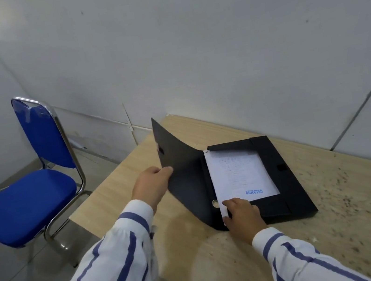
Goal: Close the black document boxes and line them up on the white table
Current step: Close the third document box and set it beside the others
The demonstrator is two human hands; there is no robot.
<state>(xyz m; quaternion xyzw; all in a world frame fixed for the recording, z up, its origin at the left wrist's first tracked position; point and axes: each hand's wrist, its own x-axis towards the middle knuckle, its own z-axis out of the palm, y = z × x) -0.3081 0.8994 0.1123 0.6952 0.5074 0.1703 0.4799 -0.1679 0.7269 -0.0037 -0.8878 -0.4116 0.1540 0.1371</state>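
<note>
One black document box (285,187) lies flat on a light wood-grain table (225,268), near the wall. Its lid (181,163) stands raised on the left side. My left hand (152,185) grips the lid's outer edge. Inside the box lies a white sheet (239,173) stamped "REJECTED" in blue, framed by the box's inner flaps. My right hand (241,216) rests flat on the box's near left corner, fingers on the sheet's lower edge. No other box is in view.
A blue padded chair (32,198) with a chrome frame stands on the floor left of the table. A grey-white wall (213,49) runs right behind the table. The table's right part (351,198) is speckled with dark marks.
</note>
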